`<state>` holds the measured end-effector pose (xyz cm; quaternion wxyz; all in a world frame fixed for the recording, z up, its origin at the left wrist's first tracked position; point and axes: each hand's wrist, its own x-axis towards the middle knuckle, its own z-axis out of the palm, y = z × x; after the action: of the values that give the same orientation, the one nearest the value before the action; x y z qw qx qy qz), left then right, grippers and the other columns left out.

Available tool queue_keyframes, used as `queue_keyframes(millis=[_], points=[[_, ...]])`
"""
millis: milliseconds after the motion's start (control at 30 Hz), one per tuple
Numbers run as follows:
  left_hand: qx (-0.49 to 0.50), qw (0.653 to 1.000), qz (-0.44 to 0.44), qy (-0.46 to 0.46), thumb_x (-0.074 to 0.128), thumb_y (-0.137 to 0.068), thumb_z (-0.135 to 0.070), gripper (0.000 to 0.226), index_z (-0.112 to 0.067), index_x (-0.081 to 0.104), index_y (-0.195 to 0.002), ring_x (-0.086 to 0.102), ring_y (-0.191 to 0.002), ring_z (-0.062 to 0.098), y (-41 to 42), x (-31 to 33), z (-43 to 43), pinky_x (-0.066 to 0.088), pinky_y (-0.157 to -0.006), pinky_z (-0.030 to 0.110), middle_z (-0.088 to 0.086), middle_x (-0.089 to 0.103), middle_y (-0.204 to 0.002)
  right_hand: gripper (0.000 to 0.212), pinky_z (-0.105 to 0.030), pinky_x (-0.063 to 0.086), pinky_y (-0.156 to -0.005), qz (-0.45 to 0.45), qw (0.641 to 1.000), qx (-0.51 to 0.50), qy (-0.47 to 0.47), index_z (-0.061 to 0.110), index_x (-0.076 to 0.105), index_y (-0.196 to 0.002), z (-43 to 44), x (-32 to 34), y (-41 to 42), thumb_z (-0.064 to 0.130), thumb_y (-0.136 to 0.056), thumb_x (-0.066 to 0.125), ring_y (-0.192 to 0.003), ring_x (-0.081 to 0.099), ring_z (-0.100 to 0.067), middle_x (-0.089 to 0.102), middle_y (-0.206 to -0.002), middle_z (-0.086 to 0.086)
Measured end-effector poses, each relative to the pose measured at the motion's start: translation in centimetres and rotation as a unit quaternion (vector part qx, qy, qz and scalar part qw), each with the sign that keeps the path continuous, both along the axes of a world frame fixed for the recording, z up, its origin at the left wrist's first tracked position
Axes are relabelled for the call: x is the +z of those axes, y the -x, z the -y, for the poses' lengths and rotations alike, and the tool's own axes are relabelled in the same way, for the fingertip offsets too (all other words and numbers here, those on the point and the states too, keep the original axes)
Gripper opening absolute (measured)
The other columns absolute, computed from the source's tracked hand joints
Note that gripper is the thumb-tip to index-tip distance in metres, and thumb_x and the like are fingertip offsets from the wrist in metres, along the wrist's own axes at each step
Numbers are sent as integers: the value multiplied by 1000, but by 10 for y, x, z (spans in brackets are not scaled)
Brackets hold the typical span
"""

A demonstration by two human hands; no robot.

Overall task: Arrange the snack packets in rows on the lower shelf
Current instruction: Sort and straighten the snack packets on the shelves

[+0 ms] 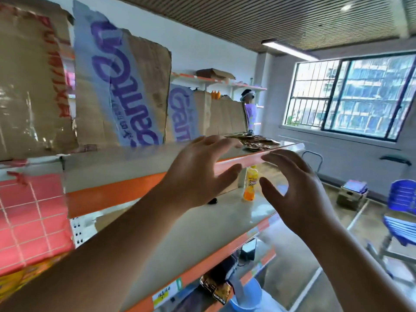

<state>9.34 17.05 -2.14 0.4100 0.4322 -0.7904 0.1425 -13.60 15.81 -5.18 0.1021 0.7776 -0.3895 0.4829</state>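
Orange-edged shelf (101, 199) ahead — left hand (202, 174) and right hand (297, 190) raised, fingers spread, each grip empty.

Torn cardboard sheets (126, 86) with purple lettering stand upright along the left. An orange-yellow drink bottle (251, 183) stands upright further along. At the right, stacked blue plastic chairs (403, 199) sit near a small cardboard box (351, 197) on the floor (315, 255), below a barred window (351, 95). A blue basin (247, 296) sits low down.

Bright daylight from the window (351, 95), ceiling strip light (290, 50) on, motion blur throughout, wide-angle bending at edges
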Motion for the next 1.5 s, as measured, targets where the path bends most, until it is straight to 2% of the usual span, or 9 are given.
queue_keyframes(millis=[267, 400, 533, 733, 867, 1033, 1300, 1400, 1500], points=[[-16, 997, 47, -51, 66, -96, -45, 45, -30, 61, -138, 57, -122, 9, 4, 29, 100, 42, -94, 23, -9, 66, -132, 38, -27, 42, -93, -23, 999, -30, -2, 17, 66, -123, 94, 23, 14, 18, -85, 72, -112, 59, -20, 63, -122, 2], [-30, 994, 51, -97, 68, -93, -41, 34, -33, 68, -127, 62, -102, 9, 5, 54, 155, 46, -77, 22, -9, 71, -117, 37, -14, 34, -88, -39, 998, -33, -23, 20, 68, -119, 142, 38, 20, 11, -83, 74, -105, 56, -10, 62, -114, 7], [-17, 988, 80, -134, 68, -93, -41, 27, -35, 71, -120, 60, -86, 2, 17, 71, 204, 39, -65, 14, -11, 71, -109, 35, -21, 37, -83, -27, 998, -41, -47, 25, 67, -120, 183, 47, 34, 19, -86, 71, -98, 54, -5, 64, -116, 7], [14, 966, 147, -211, 67, -94, -42, 30, -32, 71, -122, 62, -94, 7, 47, 84, 263, 45, -73, 18, -11, 69, -111, 32, -27, 40, -81, -20, 996, -47, -73, 29, 68, -118, 244, 47, 66, 27, -86, 69, -97, 60, -15, 60, -110, 13], [42, 955, 160, -245, 69, -92, -45, 31, -35, 70, -121, 62, -95, 6, 70, 82, 302, 50, -82, 26, -13, 68, -111, 30, -15, 39, -76, -25, 995, -35, -92, 29, 68, -117, 293, 47, 88, 27, -88, 72, -98, 57, -9, 61, -113, 11], [94, 943, 147, -282, 69, -91, -45, 25, -38, 72, -115, 62, -94, 6, 100, 76, 357, 52, -82, 27, -13, 68, -110, 31, -29, 44, -81, -42, 993, 27, -111, 31, 67, -117, 376, 47, 117, 29, -86, 71, -99, 61, -14, 63, -116, 10], [194, 920, 92, -329, 71, -92, -47, 25, -36, 73, -114, 62, -93, 8, 129, 76, 442, 51, -83, 29, -16, 64, -104, 36, -37, 56, -76, -132, 973, 108, -155, 38, 66, -106, 492, 66, 119, 57, -76, 60, -81, 63, -9, 66, -96, 14], [216, 906, 77, -355, 70, -91, -47, 26, -40, 70, -116, 62, -95, 8, 124, 57, 453, 49, -81, 28, -15, 66, -108, 25, -26, 52, -74, -219, 949, 118, -194, 32, 69, -109, 525, 79, 101, 40, -86, 71, -82, 61, -7, 67, -106, 8], [246, 881, 120, -386, 67, -92, -49, 32, -48, 65, -124, 60, -102, 7, 118, 43, 454, 49, -94, 33, -19, 66, -115, 28, -36, 55, -87, -301, 918, 128, -222, 25, 68, -118, 549, 92, 79, 33, -91, 71, -96, 64, -16, 66, -113, 4]])
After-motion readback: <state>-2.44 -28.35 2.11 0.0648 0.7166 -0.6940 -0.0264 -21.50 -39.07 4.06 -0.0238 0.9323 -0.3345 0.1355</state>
